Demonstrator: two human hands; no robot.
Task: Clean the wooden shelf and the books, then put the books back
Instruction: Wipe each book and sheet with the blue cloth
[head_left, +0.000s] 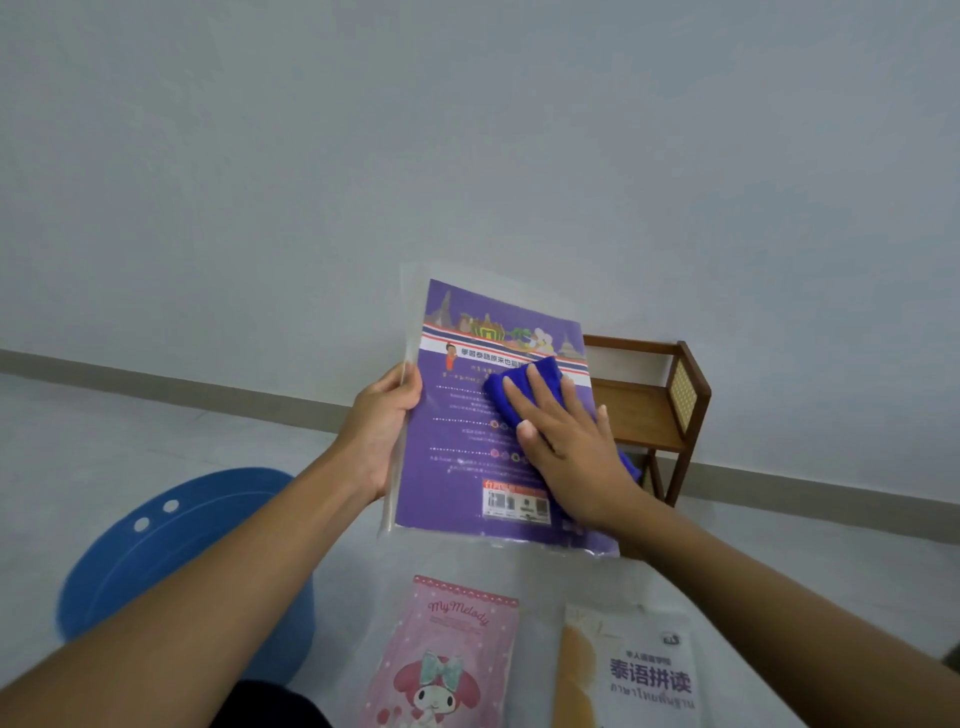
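Observation:
A purple book (467, 447) in a clear plastic cover is held up in front of me, back cover facing me. My left hand (382, 423) grips its left edge. My right hand (563, 441) lies flat on the cover, fingers spread, pressing a blue cloth (524, 379) against it. Behind the book stands the small wooden shelf (660, 410) against the wall, with nothing on the part that shows. On the floor below lie a pink My Melody book (452, 654) and a white book (639, 670) with blue lettering.
A blue plastic basin (171, 545) sits on the floor to the left, partly under my left arm. The pale floor meets a grey wall along a low skirting board (171, 387).

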